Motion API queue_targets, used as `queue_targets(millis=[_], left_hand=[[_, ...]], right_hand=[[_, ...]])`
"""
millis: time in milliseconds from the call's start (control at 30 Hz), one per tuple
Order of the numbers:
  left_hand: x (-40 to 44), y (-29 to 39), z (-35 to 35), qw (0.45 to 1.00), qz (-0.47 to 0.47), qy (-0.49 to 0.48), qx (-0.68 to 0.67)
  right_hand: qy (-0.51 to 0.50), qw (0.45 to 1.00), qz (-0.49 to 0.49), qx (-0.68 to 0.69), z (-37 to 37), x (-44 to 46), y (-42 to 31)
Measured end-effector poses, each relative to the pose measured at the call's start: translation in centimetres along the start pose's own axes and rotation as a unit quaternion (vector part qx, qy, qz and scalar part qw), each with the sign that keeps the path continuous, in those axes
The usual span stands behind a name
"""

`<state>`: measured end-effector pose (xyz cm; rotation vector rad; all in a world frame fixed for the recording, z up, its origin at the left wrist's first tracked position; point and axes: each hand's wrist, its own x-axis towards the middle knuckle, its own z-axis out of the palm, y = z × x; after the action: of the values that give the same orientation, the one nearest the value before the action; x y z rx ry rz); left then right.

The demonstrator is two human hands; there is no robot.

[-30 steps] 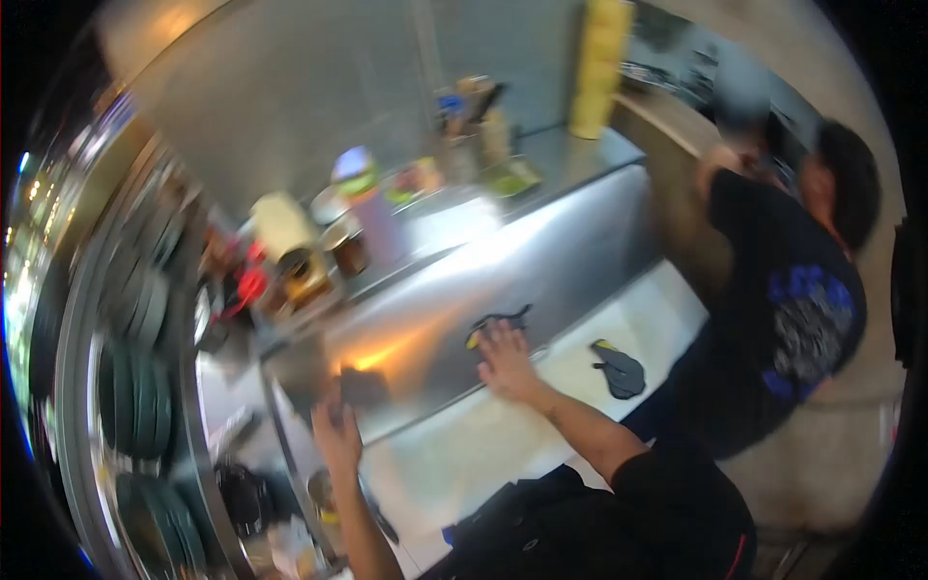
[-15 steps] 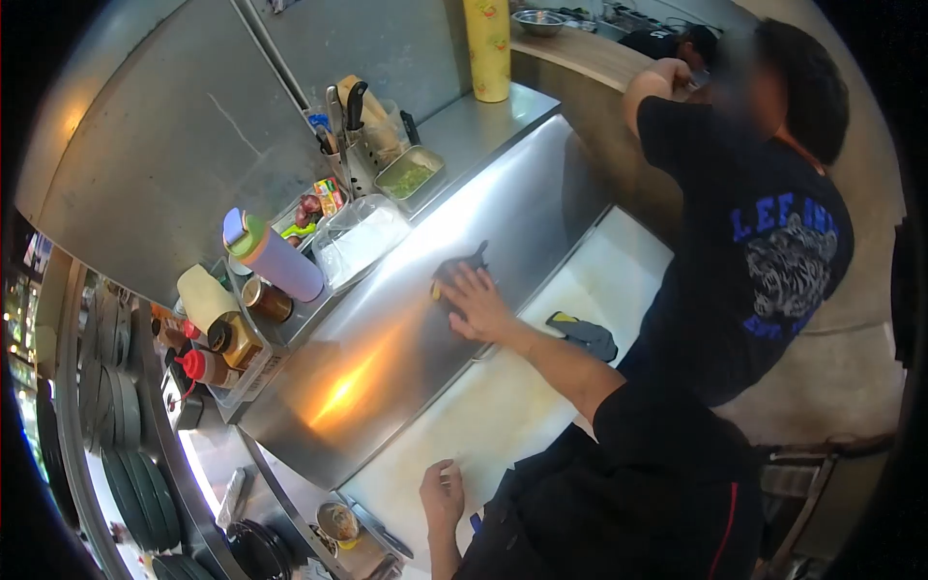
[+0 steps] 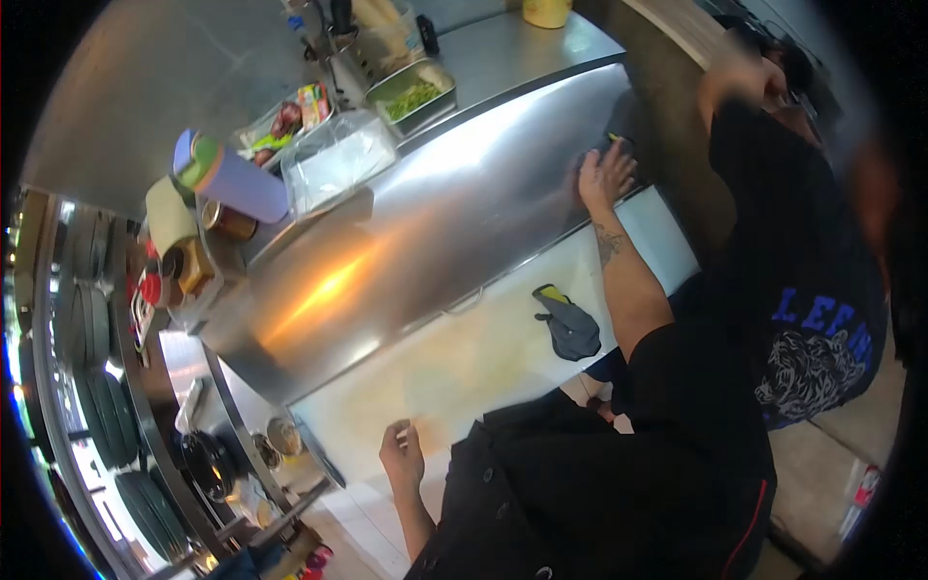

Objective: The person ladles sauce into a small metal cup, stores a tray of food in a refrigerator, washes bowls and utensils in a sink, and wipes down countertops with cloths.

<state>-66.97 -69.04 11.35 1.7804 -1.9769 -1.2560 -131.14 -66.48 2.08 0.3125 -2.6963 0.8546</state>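
My right hand (image 3: pixel 607 176) reaches over the far right end of the steel surface (image 3: pixel 416 217), its fingers spread. At its fingertips lies a small dark thing with a yellow-green edge (image 3: pixel 621 142), mostly hidden. A grey, glove-like item with a yellow-green edge (image 3: pixel 570 329) rests on the white board (image 3: pixel 464 358), below my right forearm. Over the board's near left part hovers my left hand (image 3: pixel 401 451), fingers loosely bent and apart, with nothing visible in it. A knife (image 3: pixel 321 452) lies along the board's left end.
Behind the steel surface stand a lilac tumbler (image 3: pixel 242 184), a plastic-covered white container (image 3: pixel 338 159) and a metal tray of chopped greens (image 3: pixel 414 100). Dark plates (image 3: pixel 101 416) stack on the left shelves. A co-worker in a dark T-shirt (image 3: pixel 802 261) is close on my right.
My right hand has slid from the middle of the steel surface to its far right end, the dark thing moving along with it. The view has shifted; my left hand stays near the board.
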Motion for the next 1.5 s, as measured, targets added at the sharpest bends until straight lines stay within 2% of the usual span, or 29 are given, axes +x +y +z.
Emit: queue_targets(millis=[67,100,167,200,233,300,333,367,400,433,467,500,533,600,633,667,767,867,967,1100,1500], left_hand=[[-0.4,1.3,0.4,1.0,0.001,-0.023,-0.009],[-0.2,1.2,0.7,1.0,-0.007,-0.021,-0.01],[-0.1,0.1,0.9,0.999,0.027,-0.032,-0.014],[-0.2,-0.3,0.8,0.999,0.016,-0.029,-0.013],[0.1,-0.5,0.6,0.999,0.033,-0.04,-0.012],[1.1,-0.1,0.0,0.998,0.051,-0.044,-0.013],[1.2,0.2,-0.6,0.997,0.055,-0.061,-0.003],[0.9,-0.1,-1.4,0.995,0.058,-0.078,0.007],[0.7,-2.4,-2.5,0.992,0.028,-0.117,0.043],[1.1,-9.6,-2.8,0.982,-0.06,-0.171,0.052],[0.7,-18.0,-2.6,0.963,-0.143,-0.221,0.057],[-2.0,-22.9,-2.7,0.936,-0.261,-0.236,0.019],[-6.6,-27.3,-1.6,0.935,-0.316,-0.126,-0.098],[-12.3,-30.4,0.1,0.902,-0.379,-0.082,-0.19],[-13.9,-30.6,1.1,0.891,-0.39,-0.084,-0.214],[-14.7,-30.2,2.2,0.886,-0.391,-0.091,-0.232],[-12.7,-28.2,3.8,0.889,-0.36,-0.111,-0.26],[-9.9,-26.4,4.5,0.893,-0.33,-0.114,-0.285],[-7.6,-24.7,5.1,0.9,-0.305,-0.115,-0.291],[-6.2,-23.3,5.2,0.905,-0.29,-0.116,-0.289],[-7.2,-22.2,6.8,0.9,-0.295,-0.136,-0.292]], right_hand=[[0.029,0.987,0.156,0.025,-0.9,-1.2,0.0],[0.022,0.988,0.152,0.024,-1.2,-2.1,-0.6],[0.035,0.907,0.354,0.225,-1.8,-5.0,-2.9],[0.009,0.92,0.313,0.234,-0.4,-7.4,-2.6],[-0.001,0.921,0.312,0.232,-0.4,-9.9,-3.9],[0.022,0.933,0.222,0.281,-0.6,-14.8,-7.0],[0.019,0.965,0.175,0.193,0.4,-16.7,-6.9],[0.014,0.965,0.174,0.196,1.6,-18.4,-5.9],[0.018,0.958,0.15,0.246,2.6,-19.6,-4.4],[0.021,0.947,0.12,0.298,2.8,-19.8,-4.1],[-0.016,0.907,0.187,0.378,0.0,-19.9,-5.5],[-0.042,0.851,0.261,0.453,-2.8,-20.0,-6.9],[-0.057,0.788,0.336,0.512,-5.7,-20.0,-8.4],[-0.056,0.742,0.35,0.57,-6.8,-20.4,-7.7],[-0.036,0.722,0.36,0.59,-7.9,-20.7,-8.0],[-0.029,0.725,0.356,0.588,-8.1,-20.5,-7.8],[-0.073,0.76,0.299,0.573,-10.4,-20.8,-7.1],[-0.114,0.73,0.256,0.624,-11.4,-20.6,-9.4],[-0.119,0.722,0.286,0.619,-10.3,-20.4,-10.3],[-0.145,0.703,0.275,0.639,-8.6,-20.5,-10.1],[-0.181,0.734,0.266,0.598,-10.1,-21.5,-11.8]])
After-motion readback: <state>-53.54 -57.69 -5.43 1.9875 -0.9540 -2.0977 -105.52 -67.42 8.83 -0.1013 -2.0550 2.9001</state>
